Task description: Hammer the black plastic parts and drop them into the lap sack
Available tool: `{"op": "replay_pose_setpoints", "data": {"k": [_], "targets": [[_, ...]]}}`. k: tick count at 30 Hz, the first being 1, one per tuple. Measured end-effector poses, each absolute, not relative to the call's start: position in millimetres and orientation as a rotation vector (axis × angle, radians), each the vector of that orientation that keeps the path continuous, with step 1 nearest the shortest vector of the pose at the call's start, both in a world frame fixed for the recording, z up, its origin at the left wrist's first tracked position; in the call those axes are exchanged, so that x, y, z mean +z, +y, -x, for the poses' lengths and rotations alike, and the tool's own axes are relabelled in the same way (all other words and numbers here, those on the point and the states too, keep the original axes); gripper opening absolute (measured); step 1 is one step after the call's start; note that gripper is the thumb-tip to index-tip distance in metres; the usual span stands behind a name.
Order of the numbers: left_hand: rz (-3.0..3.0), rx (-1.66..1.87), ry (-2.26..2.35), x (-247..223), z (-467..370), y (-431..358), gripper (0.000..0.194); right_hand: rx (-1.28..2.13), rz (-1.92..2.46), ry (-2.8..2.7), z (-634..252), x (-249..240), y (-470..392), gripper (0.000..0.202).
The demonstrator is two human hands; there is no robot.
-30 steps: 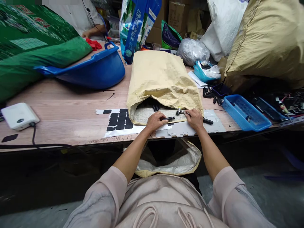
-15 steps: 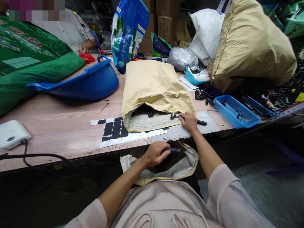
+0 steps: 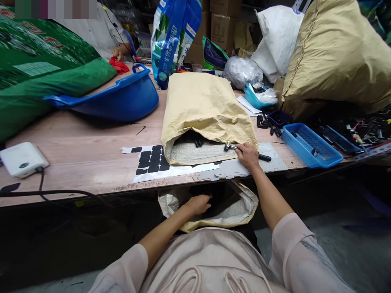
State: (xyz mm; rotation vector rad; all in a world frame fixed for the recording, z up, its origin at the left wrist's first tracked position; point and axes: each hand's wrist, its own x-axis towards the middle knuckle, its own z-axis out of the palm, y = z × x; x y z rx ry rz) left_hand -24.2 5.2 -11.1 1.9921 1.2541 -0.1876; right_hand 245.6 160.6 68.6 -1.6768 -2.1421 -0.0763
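My right hand (image 3: 247,155) is closed around a small hammer (image 3: 264,157), its metal head to the left and its black handle to the right. It rests at the mouth of a yellow woven sack (image 3: 207,97) lying on the table. Inside that mouth sit small black pieces (image 3: 198,142). Below the table edge, my left hand (image 3: 198,204) reaches into a second woven sack (image 3: 244,209) held open in front of my lap. Its fingers look curled together; what they hold, if anything, is lost in the dark interior.
A blue basin (image 3: 122,99) and green bag (image 3: 70,73) are at left, a white box (image 3: 23,158) with a cable nearer. A sheet of black stickers (image 3: 154,158) lies by the sack. At right are a blue basket (image 3: 311,146) and a full sack (image 3: 336,57). Another person's hand (image 3: 117,53) shows behind.
My left hand has lowered into the lap sack, and the dark piece it held is no longer distinguishable. The right hand keeps its grip on the hammer. The view has shifted slightly.
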Motion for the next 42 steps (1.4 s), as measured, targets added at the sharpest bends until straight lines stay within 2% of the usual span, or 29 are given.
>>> {"op": "replay_pose_setpoints", "data": {"k": [2, 4, 6, 8, 11, 14, 23, 27, 30, 42], "targets": [[-2.106, 0.063, 1.080, 25, 22, 14, 0.028, -0.091, 1.672, -2.150, -246, 68, 161, 0.026], [-2.076, 0.443, 1.082, 66, 23, 35, 0.030, -0.102, 1.655, -2.147, -246, 67, 161, 0.026], [-1.957, 0.828, 1.376, 102, 29, 68, 0.036, -0.105, 1.644, -2.138, -246, 66, 161, 0.026], [-1.802, 0.970, 1.681, 126, 37, 104, 0.033, -0.102, 1.645, -2.133, -246, 66, 161, 0.026], [-1.601, 0.842, 2.110, 136, 49, 150, 0.023, -0.101, 1.645, -2.131, -245, 66, 161, 0.025], [-1.552, 0.617, 2.256, 124, 54, 169, 0.019, -0.101, 1.640, -2.128, -245, 67, 161, 0.025], [-1.760, 0.690, 2.057, 94, 80, 131, 0.013, -0.072, 1.639, -2.130, -244, 67, 160, 0.026], [-1.890, 0.805, 1.789, 92, 63, 117, 0.013, -0.074, 1.661, -2.129, -243, 69, 159, 0.027], [-1.980, 0.761, 1.650, 90, 41, 118, 0.014, -0.091, 1.663, -2.135, -244, 69, 159, 0.027], [-1.963, 0.768, 1.587, 74, 32, 127, 0.022, -0.172, 1.618, -2.214, -248, 71, 159, 0.032]]}}
